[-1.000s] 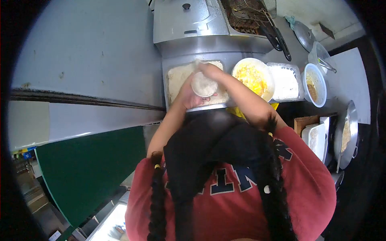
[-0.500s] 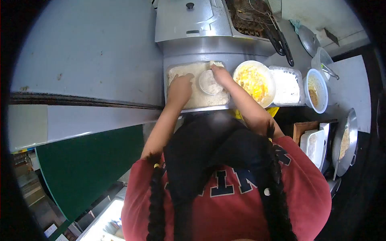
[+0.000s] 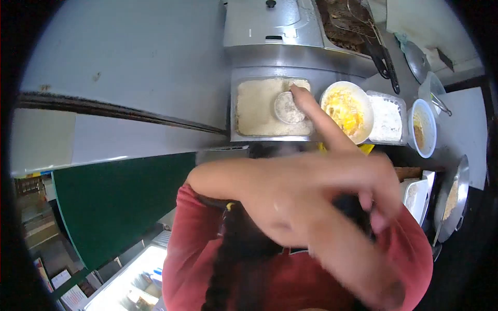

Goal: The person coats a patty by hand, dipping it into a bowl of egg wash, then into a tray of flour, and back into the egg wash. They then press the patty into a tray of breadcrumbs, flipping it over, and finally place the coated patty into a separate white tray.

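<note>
**Breaded disc** [image 3: 288, 109]: round, pale, crumb-coated. Lies flat, face up, in the right half of the crumb tray [image 3: 236, 111]. Round outline, so no long axis and no pointing direction to tell.

**Crumb tray:** rectangular steel, filled with pale crumbs. Long axis across the picture, left to right. Set on the steel worktop [image 3: 270, 70], just in front of a lidded steel appliance [image 3: 275, 20].

**Right hand** [image 3: 306, 101]: reached forward from the right, fingertips [image 3: 294, 90] on the far right edge of the disc. Pinching or only touching: cannot tell.

**Left hand** [image 3: 332, 207]: raised close to the lens, large and blurred, fingers loosely bent. Nothing seen in it. Clenched or released: cannot tell.

**Row to the right of the tray, in order:**
- Bowl of yellow mix [image 3: 346, 110], just beside the tray.
- Clear container of white flour [image 3: 386, 119].
- White bowl with brown contents [image 3: 423, 127].

**Behind the row:** fryer basket [image 3: 353, 23] with black handles [image 3: 385, 61].

**Far right edge:** steel pan [image 3: 454, 192].

**Change against half a second ago:**
- Left hand then lay on the crumbs, left of the disc. Now lifted out of the tray and up before the camera.
- Right hand kept at the same edge of the disc.
- Disc unmoved in the right half of the tray.
- Whole view shifted, tray now further right in the picture.
</note>
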{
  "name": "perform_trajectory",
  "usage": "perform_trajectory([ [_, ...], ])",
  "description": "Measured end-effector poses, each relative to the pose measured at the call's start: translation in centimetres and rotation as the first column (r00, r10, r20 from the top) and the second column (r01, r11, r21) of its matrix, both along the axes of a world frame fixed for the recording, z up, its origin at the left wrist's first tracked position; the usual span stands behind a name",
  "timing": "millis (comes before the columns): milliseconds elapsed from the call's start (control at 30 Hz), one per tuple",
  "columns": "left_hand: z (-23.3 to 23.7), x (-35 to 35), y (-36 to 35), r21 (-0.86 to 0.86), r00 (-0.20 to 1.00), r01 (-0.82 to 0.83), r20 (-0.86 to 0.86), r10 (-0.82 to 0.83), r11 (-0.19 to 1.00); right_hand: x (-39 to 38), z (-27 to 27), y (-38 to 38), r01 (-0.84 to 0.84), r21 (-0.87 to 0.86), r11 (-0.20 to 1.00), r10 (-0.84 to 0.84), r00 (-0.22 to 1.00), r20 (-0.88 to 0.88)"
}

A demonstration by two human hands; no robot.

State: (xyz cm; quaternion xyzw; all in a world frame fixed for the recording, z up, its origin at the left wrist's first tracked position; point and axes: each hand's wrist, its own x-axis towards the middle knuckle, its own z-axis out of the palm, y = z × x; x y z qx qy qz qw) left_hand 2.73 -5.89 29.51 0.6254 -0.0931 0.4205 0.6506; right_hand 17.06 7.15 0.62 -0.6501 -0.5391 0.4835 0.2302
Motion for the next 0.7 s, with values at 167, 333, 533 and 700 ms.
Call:
perform_trajectory([
  [167,-0.7,3.8,-1.2,0.221,0.926,-0.058,0.376,-0.030,0.974,-0.1,-0.8,0.7,-0.094,0.036,0.995,0.092,0.994,0.063],
  [333,1.2,11.0,1.2,0.224,0.556,-0.380,0.831,0.027,0.897,-0.1,0.8,-0.1,-0.099,0.018,0.995,0.100,0.994,-0.035],
  [533,-1.5,6.9,-1.6,0.152,0.941,-0.045,0.337,-0.009,0.987,0.3,0.9,0.0,-0.255,0.144,0.956,0.252,0.967,0.037],
  [700,-0.7,7.6,-1.6,0.010,0.979,0.009,0.201,-0.011,1.000,0.6,1.1,0.5,-0.260,-0.011,0.965,0.260,0.965,-0.045],
])
